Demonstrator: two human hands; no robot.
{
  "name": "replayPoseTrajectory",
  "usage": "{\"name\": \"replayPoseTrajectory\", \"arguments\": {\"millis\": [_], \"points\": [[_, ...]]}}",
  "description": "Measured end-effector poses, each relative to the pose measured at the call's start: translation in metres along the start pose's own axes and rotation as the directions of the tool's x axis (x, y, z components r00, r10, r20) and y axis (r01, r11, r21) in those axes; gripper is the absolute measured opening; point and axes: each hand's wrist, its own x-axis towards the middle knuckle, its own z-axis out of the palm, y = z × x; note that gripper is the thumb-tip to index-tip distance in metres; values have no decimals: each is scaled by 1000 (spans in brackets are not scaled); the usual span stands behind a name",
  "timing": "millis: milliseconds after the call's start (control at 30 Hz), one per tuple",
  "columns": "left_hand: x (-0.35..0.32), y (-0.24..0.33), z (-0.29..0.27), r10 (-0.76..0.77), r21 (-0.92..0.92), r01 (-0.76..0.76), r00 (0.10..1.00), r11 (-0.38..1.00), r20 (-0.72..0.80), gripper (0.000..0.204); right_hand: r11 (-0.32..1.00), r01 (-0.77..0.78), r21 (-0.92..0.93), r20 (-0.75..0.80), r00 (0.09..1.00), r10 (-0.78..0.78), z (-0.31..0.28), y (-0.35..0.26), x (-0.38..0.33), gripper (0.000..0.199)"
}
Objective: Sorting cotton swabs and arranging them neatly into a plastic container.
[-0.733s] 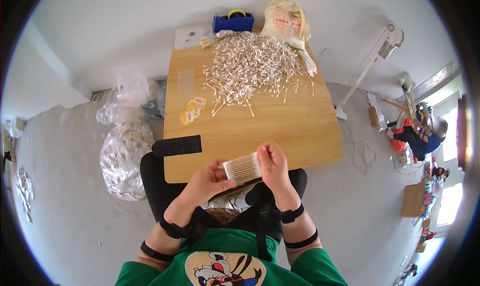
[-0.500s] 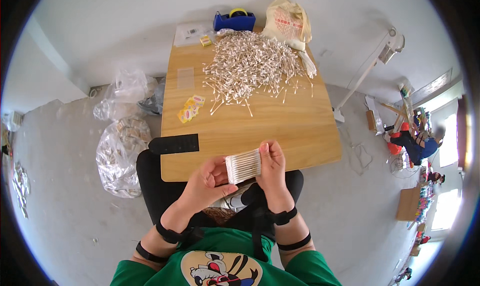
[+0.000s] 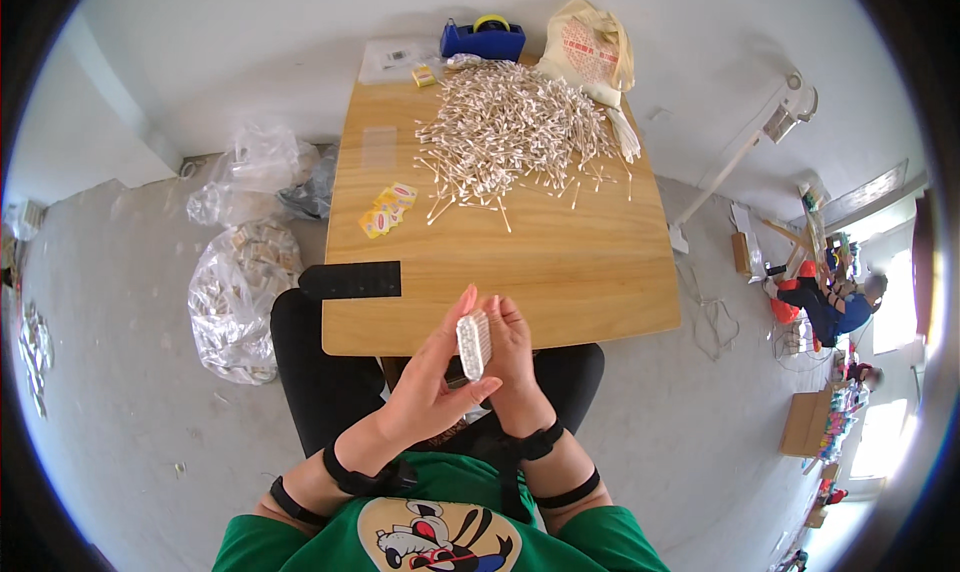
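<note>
Pressing swab bundle (image 3: 473,344) upright between both hands: left hand (image 3: 432,384), right hand (image 3: 513,357).

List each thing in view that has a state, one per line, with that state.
Bundle of cotton swabs: upright on end, pressed between both hands, above the table's near edge.
Left hand: grip shut on the bundle.
Right hand: grip shut on the bundle.
Loose cotton swabs: heaped, scattered on the wooden table.
Tape dispenser: standing at the far edge.
Clear plastic bags: filled, on the floor.
</note>
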Motion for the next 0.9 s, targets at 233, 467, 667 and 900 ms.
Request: {"name": "replayPoseTrajectory", "arguments": {"millis": [233, 467, 667, 900], "points": [[-6, -36, -2, -510, -745, 259, 851, 614, -124, 35, 463, 540, -703, 274, 806, -525, -3, -27, -9, 12], [-1, -38, 4, -528, -642, 255, 804, 723, -275, 35, 673, 406, -618, 212, 911, -355, 13, -13, -29, 12], [-5, -42, 5, -664, -568, 424, 675, 706, -321, 33, 846, 260, -465, 92, 965, -246, 21, 5, -26, 10], [-18, -78, -10, -613, -613, 350, 735, 708, -290, 32, 512, 377, -772, 215, 912, -348, -6, 8, -9, 7]]}}
